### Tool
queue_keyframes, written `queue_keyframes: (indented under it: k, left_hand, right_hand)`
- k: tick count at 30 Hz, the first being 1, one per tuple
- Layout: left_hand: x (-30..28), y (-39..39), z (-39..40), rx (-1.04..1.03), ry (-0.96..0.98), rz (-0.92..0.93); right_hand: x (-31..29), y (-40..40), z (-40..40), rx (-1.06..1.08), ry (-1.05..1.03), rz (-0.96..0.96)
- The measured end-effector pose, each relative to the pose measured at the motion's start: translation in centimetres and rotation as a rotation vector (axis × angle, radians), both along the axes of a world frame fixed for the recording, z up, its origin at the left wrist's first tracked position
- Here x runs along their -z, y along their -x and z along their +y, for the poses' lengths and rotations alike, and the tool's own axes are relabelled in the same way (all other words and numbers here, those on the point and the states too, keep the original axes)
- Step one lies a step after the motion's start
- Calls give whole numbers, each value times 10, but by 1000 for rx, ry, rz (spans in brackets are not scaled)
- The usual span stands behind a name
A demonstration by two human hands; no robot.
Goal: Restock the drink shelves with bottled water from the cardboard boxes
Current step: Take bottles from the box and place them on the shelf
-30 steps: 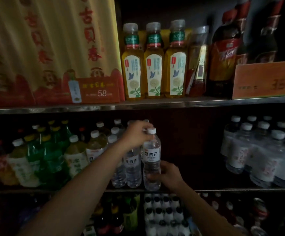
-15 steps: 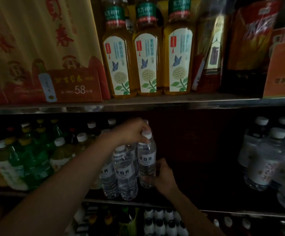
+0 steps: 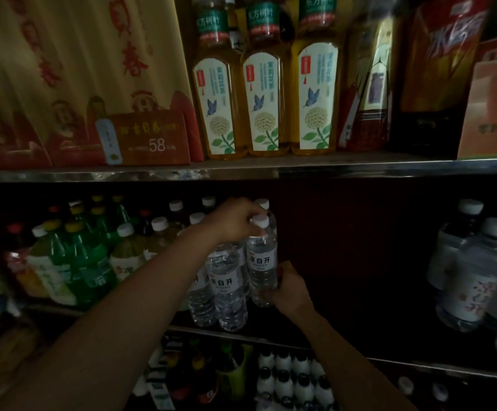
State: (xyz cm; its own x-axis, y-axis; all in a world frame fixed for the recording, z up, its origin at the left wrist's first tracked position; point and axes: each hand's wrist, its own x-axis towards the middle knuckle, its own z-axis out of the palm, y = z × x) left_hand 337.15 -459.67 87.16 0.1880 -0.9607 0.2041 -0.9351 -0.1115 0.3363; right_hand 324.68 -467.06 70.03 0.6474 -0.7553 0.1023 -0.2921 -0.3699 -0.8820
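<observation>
I see the clear plastic water bottle with white cap and white label (image 3: 261,262) upright on the dark middle shelf (image 3: 360,330), at the right end of a small cluster of same clear water bottles (image 3: 226,292); my right hand (image 3: 290,287) wraps its fingers round the lower body of that bottle; my left hand (image 3: 235,219) reaches over the cluster, fingers curled and pinching at the white cap (image 3: 260,221); so both hands grip the one bottle, top and bottom.

Handling, my judgement: full and sealed, so moderately heavy for its size; thin walls likely flex under a squeeze; smooth plastic may slip; not fragile, but tall and narrow, so it tips easily and could knock its neighbours; best hold is the lower body with the cap or neck steadied, as it is now.

Containers: no cardboard box in view; the middle shelf also holds green and yellowish capped drink bottles (image 3: 93,256) on the left and larger clear white-capped bottles (image 3: 472,262) well apart on the right, with a dark gap between; the upper metal-edged shelf (image 3: 241,170) carries yellow tea bottles with butterfly labels (image 3: 263,93) and a red and gold gift carton (image 3: 78,84); small white-capped bottles (image 3: 294,378) sit on the shelf below; contents of those are too dim to tell.
</observation>
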Motion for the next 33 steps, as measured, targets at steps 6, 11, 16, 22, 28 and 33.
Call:
queue_keyframes:
  k: [6, 11, 16, 22, 28, 33]
  left_hand:
    - [-6, 11, 8, -60, -20, -52]
    - [-15, 11, 45, -200, 109, -142]
    - [-14, -3, 119, -357, 153, -333]
    - [0, -17, 244, -638, 52, -480]
    - [21, -3, 405, -955, -65, -439]
    - [48, 34, 565, -1237, -95, -349]
  right_hand:
    - [-29, 21, 6, 95, 82, -116]
    - [-77, 32, 17, 171, 382, -249]
    - [-106, 7, 52, 78, 766, -330]
    - [-123, -46, 137, -221, 954, -207]
    - [-131, -94, 270, -548, 997, -73]
    - [-118, -101, 421, -805, 964, -142]
